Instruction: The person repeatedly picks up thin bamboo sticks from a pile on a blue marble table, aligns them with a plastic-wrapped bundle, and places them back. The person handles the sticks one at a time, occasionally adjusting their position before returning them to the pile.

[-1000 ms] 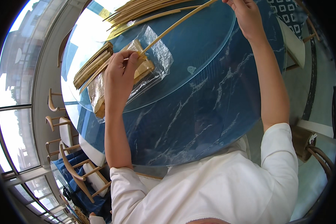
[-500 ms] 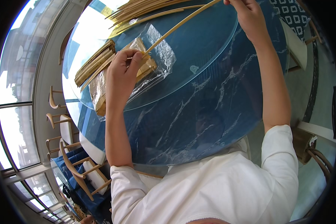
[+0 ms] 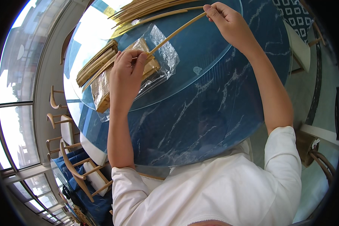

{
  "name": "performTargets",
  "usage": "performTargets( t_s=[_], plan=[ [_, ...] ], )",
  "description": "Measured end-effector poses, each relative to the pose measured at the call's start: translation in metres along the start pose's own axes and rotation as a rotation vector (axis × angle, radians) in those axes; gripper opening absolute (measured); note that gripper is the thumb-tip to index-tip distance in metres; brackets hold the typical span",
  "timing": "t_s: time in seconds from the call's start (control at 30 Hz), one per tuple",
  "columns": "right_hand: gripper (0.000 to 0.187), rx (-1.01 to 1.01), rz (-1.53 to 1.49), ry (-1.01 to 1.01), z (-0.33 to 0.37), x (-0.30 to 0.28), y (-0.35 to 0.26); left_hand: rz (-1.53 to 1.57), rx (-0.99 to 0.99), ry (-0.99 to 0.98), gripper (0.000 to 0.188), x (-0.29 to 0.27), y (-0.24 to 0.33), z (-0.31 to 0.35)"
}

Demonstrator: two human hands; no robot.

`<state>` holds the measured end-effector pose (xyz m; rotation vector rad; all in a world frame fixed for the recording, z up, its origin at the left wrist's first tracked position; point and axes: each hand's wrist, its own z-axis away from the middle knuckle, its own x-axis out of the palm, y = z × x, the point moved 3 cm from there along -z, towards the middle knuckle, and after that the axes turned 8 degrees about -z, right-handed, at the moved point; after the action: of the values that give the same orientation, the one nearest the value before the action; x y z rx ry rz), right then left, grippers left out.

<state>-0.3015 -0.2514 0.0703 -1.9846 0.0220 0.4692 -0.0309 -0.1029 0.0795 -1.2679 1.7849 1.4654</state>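
My left hand (image 3: pixel 126 75) is closed in a pinch on the lower end of a long, thin tan stick (image 3: pixel 179 31). The other end of the stick is between the thumb and fingers of my right hand (image 3: pixel 229 28), up and to the right. It slants between the hands above the glass turntable. Under and beside my left hand lies a tan block in clear, shiny plastic wrap (image 3: pixel 101 88), partly hidden by the hand. Just left of that rests a short bundle of brownish sticks (image 3: pixel 95 64).
Many long tan sticks (image 3: pixel 148 11) lie in a pile at the far side. The round glass turntable (image 3: pixel 203 49) sits on a dark blue, white-veined table (image 3: pixel 199 124). Wooden chairs (image 3: pixel 77 165) and tall windows (image 3: pixel 17 75) stand to the left, with a patterned seat (image 3: pixel 295 17) at far right.
My right hand has moved left and slightly down, closer to my left hand, so less of the stick spans between them. The left hand has hardly moved and keeps its pinch.
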Motion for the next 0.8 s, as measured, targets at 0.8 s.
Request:
performTargets(
  t_s=[0.8],
  plan=[
    [0.047,-0.428,0.446,-0.107,0.047,0.073,0.006,-0.329,0.375,0.354,0.007,0.038,0.009,0.012]
  ],
)
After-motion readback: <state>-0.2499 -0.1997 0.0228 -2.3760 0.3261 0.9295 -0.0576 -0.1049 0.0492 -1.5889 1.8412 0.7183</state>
